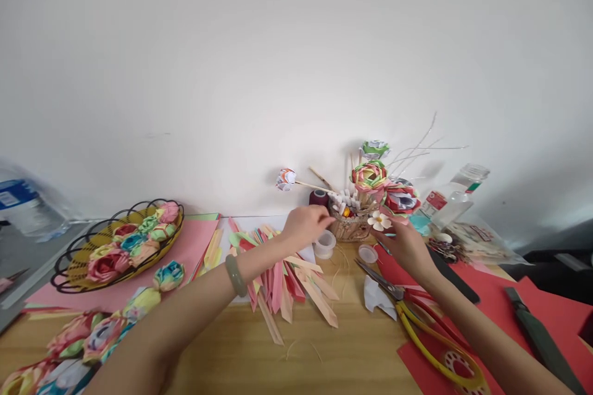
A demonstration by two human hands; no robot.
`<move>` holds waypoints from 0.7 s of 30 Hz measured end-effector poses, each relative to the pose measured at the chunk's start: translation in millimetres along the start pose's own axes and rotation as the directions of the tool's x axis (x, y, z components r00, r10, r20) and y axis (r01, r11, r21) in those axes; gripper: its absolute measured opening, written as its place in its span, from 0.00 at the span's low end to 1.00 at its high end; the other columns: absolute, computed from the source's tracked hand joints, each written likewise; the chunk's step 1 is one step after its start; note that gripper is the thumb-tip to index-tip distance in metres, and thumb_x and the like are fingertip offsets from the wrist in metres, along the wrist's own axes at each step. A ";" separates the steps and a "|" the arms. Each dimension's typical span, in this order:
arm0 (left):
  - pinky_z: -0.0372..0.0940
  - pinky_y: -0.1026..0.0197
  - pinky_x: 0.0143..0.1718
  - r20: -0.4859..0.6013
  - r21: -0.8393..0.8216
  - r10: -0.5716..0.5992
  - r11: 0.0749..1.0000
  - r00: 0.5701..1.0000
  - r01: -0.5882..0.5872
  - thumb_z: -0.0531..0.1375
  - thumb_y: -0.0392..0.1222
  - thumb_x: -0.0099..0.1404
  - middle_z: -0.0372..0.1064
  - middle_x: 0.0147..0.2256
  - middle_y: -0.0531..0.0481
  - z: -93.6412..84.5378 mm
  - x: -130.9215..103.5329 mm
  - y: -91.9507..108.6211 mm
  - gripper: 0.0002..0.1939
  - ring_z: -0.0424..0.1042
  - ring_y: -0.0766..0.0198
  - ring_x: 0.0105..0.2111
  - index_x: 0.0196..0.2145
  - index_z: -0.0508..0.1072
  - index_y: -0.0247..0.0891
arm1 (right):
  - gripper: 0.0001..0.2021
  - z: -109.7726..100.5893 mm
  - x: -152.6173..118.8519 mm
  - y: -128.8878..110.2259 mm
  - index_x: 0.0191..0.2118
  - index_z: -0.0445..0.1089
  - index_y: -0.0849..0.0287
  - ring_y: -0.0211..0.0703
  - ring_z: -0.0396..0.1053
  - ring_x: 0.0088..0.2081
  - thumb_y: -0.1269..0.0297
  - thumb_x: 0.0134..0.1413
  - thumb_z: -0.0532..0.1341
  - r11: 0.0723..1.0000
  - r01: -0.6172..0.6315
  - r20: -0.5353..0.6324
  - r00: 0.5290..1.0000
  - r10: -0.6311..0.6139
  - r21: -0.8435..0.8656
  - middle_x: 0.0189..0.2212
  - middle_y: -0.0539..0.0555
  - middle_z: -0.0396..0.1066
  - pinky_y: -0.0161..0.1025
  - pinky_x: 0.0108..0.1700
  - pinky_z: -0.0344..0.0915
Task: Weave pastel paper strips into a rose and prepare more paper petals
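Note:
My left hand reaches to the left side of a small woven basket. Its fingers are curled together at the basket's edge, and I cannot make out what is between them. On the basket's right side, my right hand has its fingers closed around a small white flower with a dark centre. Whether this flower is fixed to the basket is unclear. White rolled pieces fill the basket. Folded paper flowers on sticks, among them a green and red one, rise behind it.
Paper strips and a tape roll lie left of the basket. Yellow-handled scissors rest on red paper at right, near a glass jar. An oval basket of paper flowers stands at left.

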State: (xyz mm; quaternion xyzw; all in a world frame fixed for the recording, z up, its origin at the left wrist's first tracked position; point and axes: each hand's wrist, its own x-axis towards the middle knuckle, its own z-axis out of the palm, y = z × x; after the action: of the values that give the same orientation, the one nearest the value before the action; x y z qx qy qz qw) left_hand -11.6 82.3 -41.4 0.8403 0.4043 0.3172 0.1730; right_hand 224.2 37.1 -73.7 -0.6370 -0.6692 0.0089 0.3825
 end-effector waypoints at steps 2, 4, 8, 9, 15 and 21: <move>0.63 0.66 0.22 -0.078 -0.192 -0.173 0.969 0.982 0.156 0.51 0.43 0.63 0.71 0.25 0.49 -7.1 -0.7 -7.2 0.11 0.69 0.68 0.20 0.29 0.67 0.36 | 0.11 -5.3 -1.9 2.0 0.30 0.66 0.59 0.44 0.70 0.28 0.56 0.49 0.55 1.000 -0.013 0.032 0.999 0.013 0.013 0.33 0.57 0.66 0.38 0.28 0.63; 0.62 0.67 0.20 -0.120 -0.382 -0.310 0.891 0.943 0.245 0.51 0.42 0.63 0.71 0.24 0.49 -13.8 0.4 -12.8 0.09 0.67 0.71 0.16 0.33 0.66 0.34 | 0.12 -9.8 -3.0 2.3 0.30 0.65 0.58 0.45 0.71 0.28 0.55 0.49 0.54 0.999 -0.032 0.041 0.999 0.032 0.021 0.33 0.56 0.66 0.39 0.28 0.63; 0.63 0.67 0.22 -0.166 -0.670 -0.465 0.700 0.870 0.246 0.56 0.41 0.59 0.70 0.29 0.49 -24.3 7.4 -14.2 0.10 0.66 0.73 0.17 0.38 0.63 0.34 | 0.14 -15.6 -3.6 -1.3 0.29 0.64 0.57 0.48 0.71 0.29 0.50 0.48 0.54 0.997 -0.066 0.026 0.998 0.065 0.033 0.32 0.56 0.67 0.41 0.30 0.64; 0.63 0.67 0.22 -0.171 -0.720 -0.485 0.655 0.858 0.227 0.57 0.41 0.58 0.69 0.30 0.50 -26.6 10.6 -12.6 0.10 0.65 0.75 0.17 0.37 0.63 0.34 | 0.15 -16.4 -3.9 -2.3 0.28 0.64 0.57 0.48 0.72 0.29 0.49 0.48 0.53 0.997 -0.071 0.026 0.997 0.070 0.038 0.32 0.57 0.67 0.41 0.30 0.64; 0.57 0.72 0.20 -0.199 -0.871 -0.524 0.482 0.828 0.095 0.60 0.41 0.55 0.65 0.27 0.55 -44.1 43.2 7.5 0.08 0.59 0.78 0.18 0.29 0.65 0.35 | 0.15 -21.4 -8.9 -2.4 0.31 0.66 0.57 0.46 0.71 0.28 0.50 0.47 0.55 0.991 -0.109 0.042 0.993 0.107 0.071 0.34 0.57 0.68 0.41 0.30 0.65; 0.62 0.69 0.24 -0.187 -0.895 -0.441 0.444 0.878 0.033 0.57 0.39 0.57 0.70 0.33 0.51 -56.4 62.6 42.8 0.06 0.65 0.76 0.19 0.33 0.66 0.35 | 0.13 -26.9 -14.1 0.4 0.30 0.67 0.57 0.46 0.71 0.28 0.52 0.46 0.55 0.985 -0.142 0.051 0.989 0.137 0.100 0.35 0.57 0.69 0.42 0.32 0.66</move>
State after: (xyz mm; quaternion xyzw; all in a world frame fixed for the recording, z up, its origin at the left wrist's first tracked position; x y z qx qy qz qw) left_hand 4.3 107.4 48.3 0.4844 0.3282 0.6110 0.5332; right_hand 237.1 12.3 -62.0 -0.6615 -0.6298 0.0841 0.3985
